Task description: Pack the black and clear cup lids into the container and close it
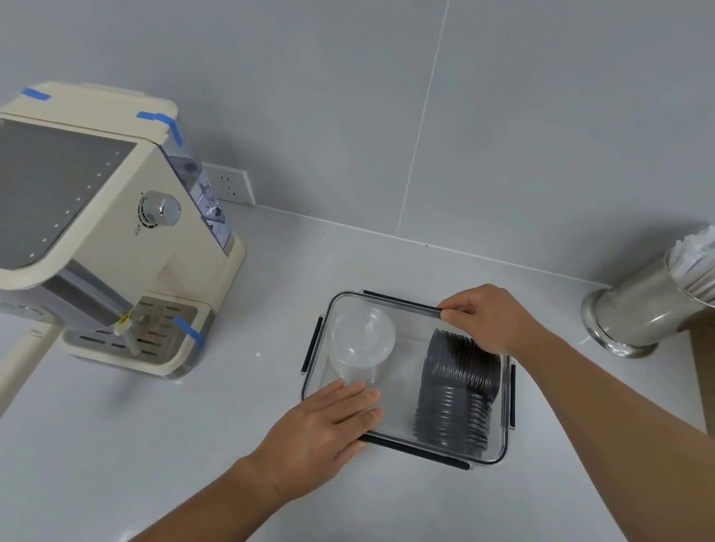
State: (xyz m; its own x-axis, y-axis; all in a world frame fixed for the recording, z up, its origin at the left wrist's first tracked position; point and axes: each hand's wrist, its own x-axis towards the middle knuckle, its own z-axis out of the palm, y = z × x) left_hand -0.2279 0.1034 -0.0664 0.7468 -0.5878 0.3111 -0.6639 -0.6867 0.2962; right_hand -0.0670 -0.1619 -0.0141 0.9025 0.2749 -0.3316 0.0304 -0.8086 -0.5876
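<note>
Since the lid is already sitting on the container (401, 445), what matters now is where the four black latches are relative to each hand. Nearest the person, the left hand (328, 426) lies flat and relaxed, palm down on the near-left corner of the lid, not gripping anything, just pressing. The near latch (418, 452) runs left to right along the front edge, starting right under that hand's fingertips and stretching off to its right, so the left hand is clearly the closer one for snapping it down.

Under the lid, the clear cup lids (362, 344) sit just beyond the left hand, and the black cup lids (458, 388) lie in a stack off to its right, long axis running near to far. Both look fully inside.

Furthest out, the right hand (488, 317) is curled over the far-right corner, fingers pinched on the end of the far latch (402, 300), which runs sideways to that hand's left. Looks like it's clipping that one. Side latches seem untouched, can't tell if they're locked.
</note>
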